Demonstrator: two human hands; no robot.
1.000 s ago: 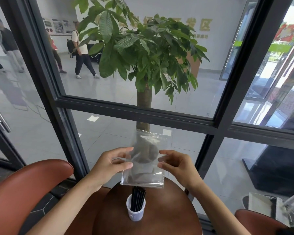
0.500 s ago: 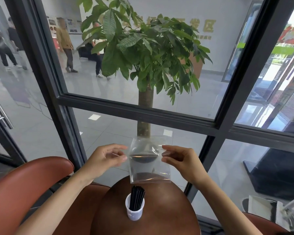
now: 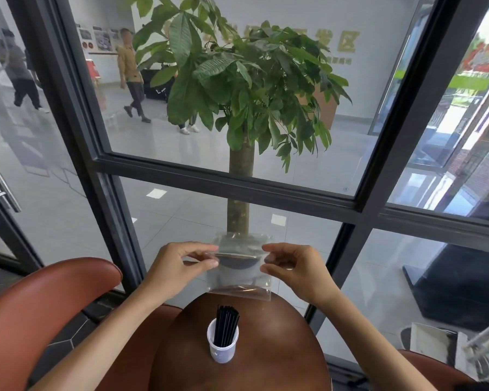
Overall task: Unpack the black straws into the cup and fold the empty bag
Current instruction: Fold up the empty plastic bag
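Note:
A bunch of black straws (image 3: pixel 226 325) stands upright in a small white cup (image 3: pixel 222 347) on the round brown table (image 3: pixel 280 351). Above the table's far edge I hold up the empty clear plastic bag (image 3: pixel 239 277), upright and flat. My left hand (image 3: pixel 178 263) pinches its left edge between thumb and fingers. My right hand (image 3: pixel 290 266) pinches its right edge the same way. A crease runs across the bag near its upper part.
A reddish-brown chair (image 3: pixel 40 311) stands to the left, another chair edge (image 3: pixel 441 371) at the lower right. Close behind the table is a dark-framed glass wall (image 3: pixel 237 190). A potted tree (image 3: pixel 237 108) and walking people show beyond it.
Both hands lifted the bag slightly and shifted their pinches to its side edges; the bag now hangs squarer and flatter, with a crease across its upper part. Cup and straws stayed put.

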